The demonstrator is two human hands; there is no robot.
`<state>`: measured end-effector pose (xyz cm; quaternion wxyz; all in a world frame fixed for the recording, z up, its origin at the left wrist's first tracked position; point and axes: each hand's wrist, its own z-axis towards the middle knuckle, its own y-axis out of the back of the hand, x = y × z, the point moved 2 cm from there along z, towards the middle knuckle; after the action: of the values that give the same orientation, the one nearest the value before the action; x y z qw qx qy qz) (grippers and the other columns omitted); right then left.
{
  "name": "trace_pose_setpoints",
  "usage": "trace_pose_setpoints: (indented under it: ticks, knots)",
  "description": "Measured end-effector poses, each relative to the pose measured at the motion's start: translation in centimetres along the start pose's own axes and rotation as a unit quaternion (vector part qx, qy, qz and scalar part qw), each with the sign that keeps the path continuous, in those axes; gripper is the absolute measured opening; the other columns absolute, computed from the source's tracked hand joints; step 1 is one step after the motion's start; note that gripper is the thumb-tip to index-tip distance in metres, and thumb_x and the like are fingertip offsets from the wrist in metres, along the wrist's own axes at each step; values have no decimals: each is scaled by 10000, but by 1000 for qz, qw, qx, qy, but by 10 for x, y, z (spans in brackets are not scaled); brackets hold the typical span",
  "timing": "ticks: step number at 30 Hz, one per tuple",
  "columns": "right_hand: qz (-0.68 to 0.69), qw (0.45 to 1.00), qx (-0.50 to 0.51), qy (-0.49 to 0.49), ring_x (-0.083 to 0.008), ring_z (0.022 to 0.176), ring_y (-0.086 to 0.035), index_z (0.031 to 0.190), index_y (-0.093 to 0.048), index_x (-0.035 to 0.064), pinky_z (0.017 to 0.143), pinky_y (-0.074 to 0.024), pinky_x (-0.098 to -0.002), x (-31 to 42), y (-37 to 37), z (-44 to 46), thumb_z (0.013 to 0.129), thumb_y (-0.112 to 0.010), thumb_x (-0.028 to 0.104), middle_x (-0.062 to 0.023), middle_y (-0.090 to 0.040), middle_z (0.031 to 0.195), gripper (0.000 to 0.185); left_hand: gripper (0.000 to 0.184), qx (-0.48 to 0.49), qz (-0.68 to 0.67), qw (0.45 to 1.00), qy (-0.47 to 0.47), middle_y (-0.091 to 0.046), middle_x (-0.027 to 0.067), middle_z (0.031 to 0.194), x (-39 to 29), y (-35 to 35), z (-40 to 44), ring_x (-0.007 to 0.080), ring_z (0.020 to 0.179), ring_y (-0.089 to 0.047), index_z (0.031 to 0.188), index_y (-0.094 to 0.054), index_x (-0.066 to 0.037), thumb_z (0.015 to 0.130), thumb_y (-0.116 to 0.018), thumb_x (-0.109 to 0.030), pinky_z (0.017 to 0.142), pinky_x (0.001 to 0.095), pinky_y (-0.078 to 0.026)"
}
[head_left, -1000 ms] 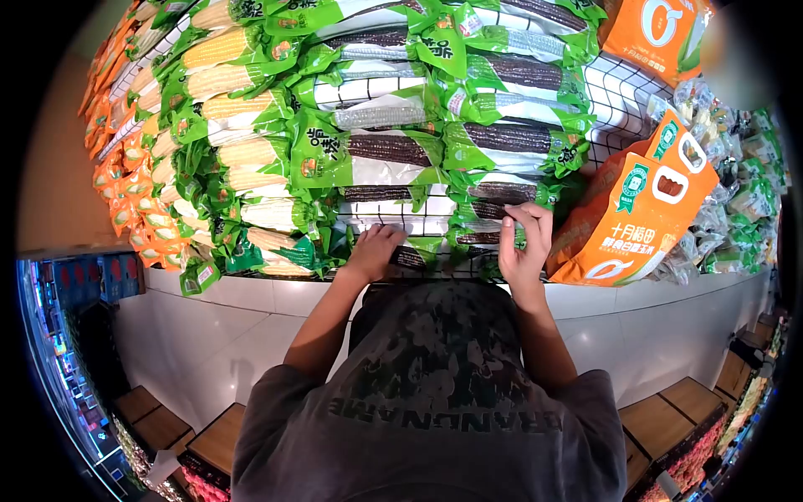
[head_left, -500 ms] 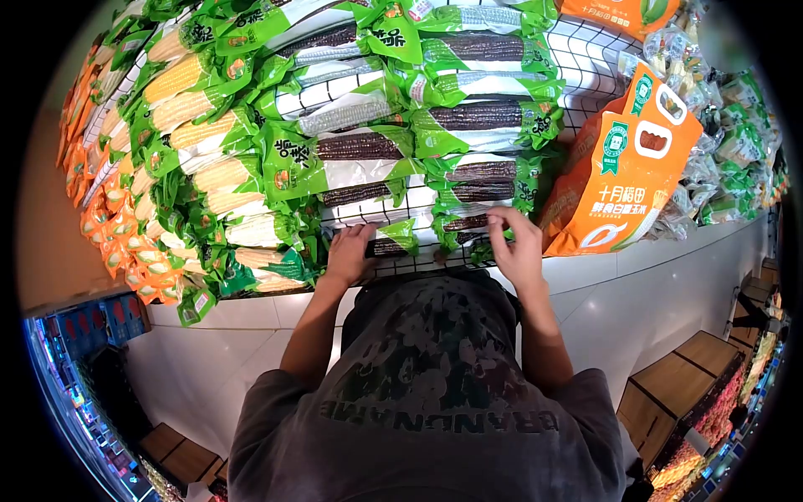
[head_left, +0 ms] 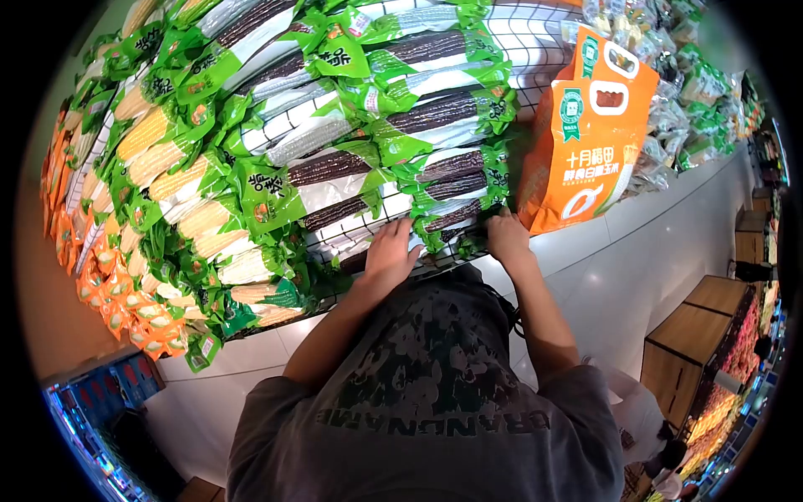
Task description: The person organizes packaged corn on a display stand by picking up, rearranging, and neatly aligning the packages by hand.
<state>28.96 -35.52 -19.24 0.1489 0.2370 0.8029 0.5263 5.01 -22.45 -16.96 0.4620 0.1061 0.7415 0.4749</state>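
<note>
At the front of the display, my left hand (head_left: 391,253) lies against the left end of the front packs, fingers reaching forward and thumb apart. My right hand (head_left: 508,238) is at the right end of the same short row, its fingers bent around the green wrapper end; the fingertips are partly hidden. Between the hands lies a vacuum pack of dark purple corn (head_left: 452,216) in green and clear film. More packs of dark corn (head_left: 456,186) are stacked behind it. To the left, another dark corn pack (head_left: 335,212) lies on the white wire rack.
An orange printed bag (head_left: 590,155) with a handle hole stands right beside my right hand. Yellow and pale corn packs (head_left: 205,222) fill the left side, with small orange packs (head_left: 125,301) beyond. Clear bagged goods (head_left: 669,125) lie at far right. A wire grid (head_left: 527,50) lines the display.
My left hand has shifted right toward the front packs. My right hand has lowered from its pinch and bent around the pack's end. The whole view has turned slightly, sliding the display leftward.
</note>
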Motion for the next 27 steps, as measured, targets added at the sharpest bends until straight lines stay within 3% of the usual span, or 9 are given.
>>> trace_pose_setpoints:
  ticks: [3,4,8,11,15,17,20,22,27]
  knots:
    - [-14,997,64,-30,-335,1125,-744,1119,-789,94,890,-622,-460,11,18,3,928,-627,113,-198,-679,1323,252,574,48,-7,996,70,-704,253,1137,3,-13,17,443,1137,-655,1339,-505,25,942,-775,-290,1023,519,-502]
    - [-32,997,70,-20,-334,1070,-769,1129,-781,55,823,-639,-455,11,13,8,953,-604,114,-207,-658,1374,257,573,-12,-15,999,31,-717,268,995,5,-17,16,471,998,-686,1287,-498,43,941,-786,-312,946,547,-520]
    - [-41,997,64,-15,-331,1093,-763,1148,-772,33,846,-636,-458,16,14,8,973,-577,118,-227,-638,1416,276,573,-99,-88,991,-18,-712,260,904,18,-37,20,518,790,-671,1216,-458,6,906,-846,-278,700,553,-535]
    - [-73,992,95,34,-325,1113,-758,1175,-764,26,854,-636,-469,17,17,12,985,-573,122,-243,-626,1439,286,579,-128,-146,981,-25,-700,242,883,20,-46,24,467,717,-662,1212,-454,8,883,-871,-222,671,502,-538]
    - [-74,986,130,73,-347,1140,-738,1205,-751,26,922,-622,-467,19,22,18,975,-613,117,-233,-647,1392,283,590,-112,-189,976,8,-706,245,913,19,-50,24,461,845,-695,1209,-474,17,871,-869,-263,743,527,-529]
    - [-71,984,143,77,-352,1158,-726,1224,-749,44,957,-613,-466,12,19,19,960,-651,118,-223,-657,1370,291,621,-188,-240,951,-46,-709,206,916,17,-52,22,389,804,-702,1227,-497,-3,836,-895,-275,699,472,-540]
    - [-48,984,147,88,-347,1226,-678,1285,-766,280,1042,-576,-456,3,10,23,827,-842,154,-184,-673,1326,481,516,-155,-245,957,-6,-695,145,858,9,-33,16,330,755,-681,1103,-606,-8,794,-921,-275,672,440,-544]
    - [-31,984,147,95,-342,1216,-683,1272,-775,288,1036,-577,-450,5,24,14,829,-842,158,-167,-688,1311,467,440,-161,-225,961,-6,-688,105,819,11,-30,15,302,776,-683,991,-701,-28,804,-903,-371,705,443,-503]
    - [85,984,104,117,-331,1102,-720,1120,-833,225,958,-583,-443,-3,31,2,790,-848,181,-155,-770,1072,333,494,-69,-241,962,105,-766,57,928,13,-13,-1,239,832,-695,1049,-761,-114,849,-824,-562,825,412,-343]
